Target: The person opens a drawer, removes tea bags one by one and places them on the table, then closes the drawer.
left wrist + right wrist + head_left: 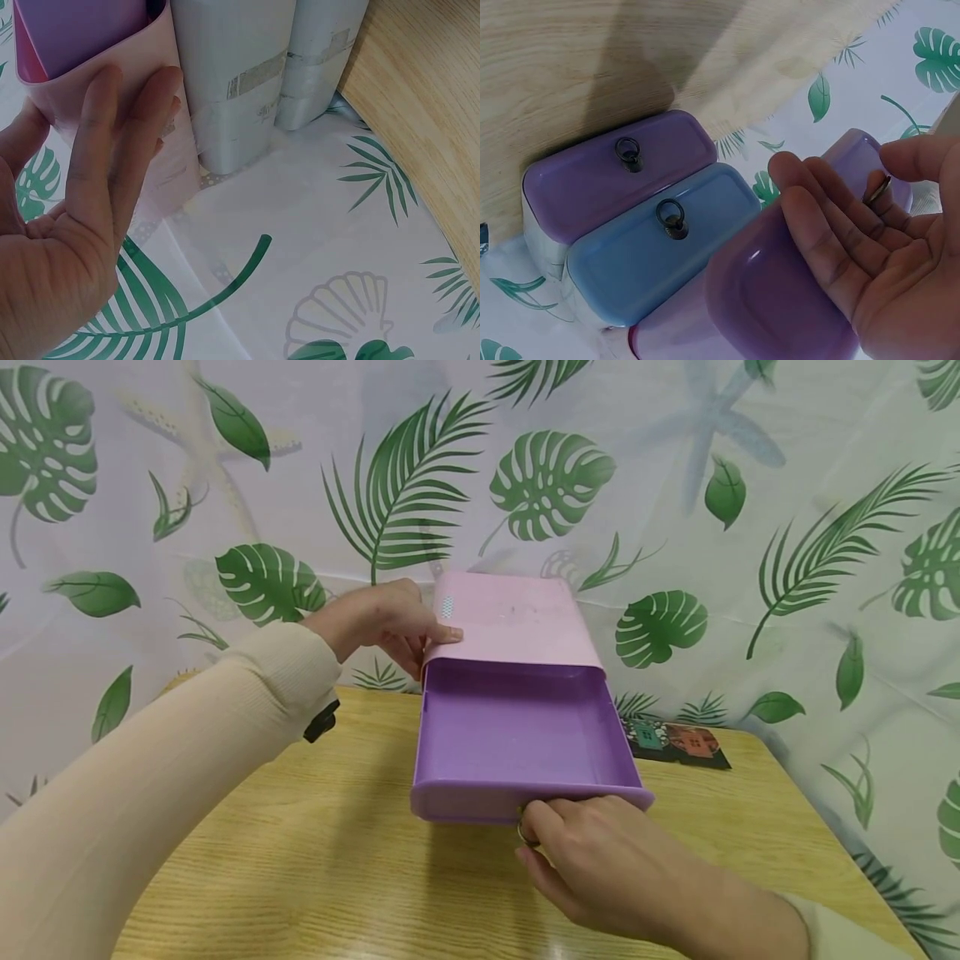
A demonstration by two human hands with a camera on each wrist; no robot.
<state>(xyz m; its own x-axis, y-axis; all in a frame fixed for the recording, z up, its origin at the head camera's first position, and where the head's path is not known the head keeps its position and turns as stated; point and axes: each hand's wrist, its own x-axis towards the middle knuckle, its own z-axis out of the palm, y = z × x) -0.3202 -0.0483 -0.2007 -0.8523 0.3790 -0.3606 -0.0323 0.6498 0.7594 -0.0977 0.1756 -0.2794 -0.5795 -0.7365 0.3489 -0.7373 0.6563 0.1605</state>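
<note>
A pink drawer casing [517, 618] is in the middle of the head view, with a purple drawer [472, 803] pulled well out of its front. Nothing lies inside the drawer. My left hand [393, 618] grips the casing's left side near its front edge, thumb on top; the left wrist view shows its fingers along the pink wall [90, 90]. At the drawer front, my right hand [615, 860] has its fingers curled at the dark ring pull [527, 835]. The right wrist view shows that ring around a finger, beside the purple drawer front.
Below the pink casing, the right wrist view shows a blue drawer front [664, 240] and another purple drawer front [622, 172], both closed with ring pulls. A dark printed packet [682, 743] lies on the wooden table [337, 860]. A leaf-patterned cloth [675, 552] hangs behind.
</note>
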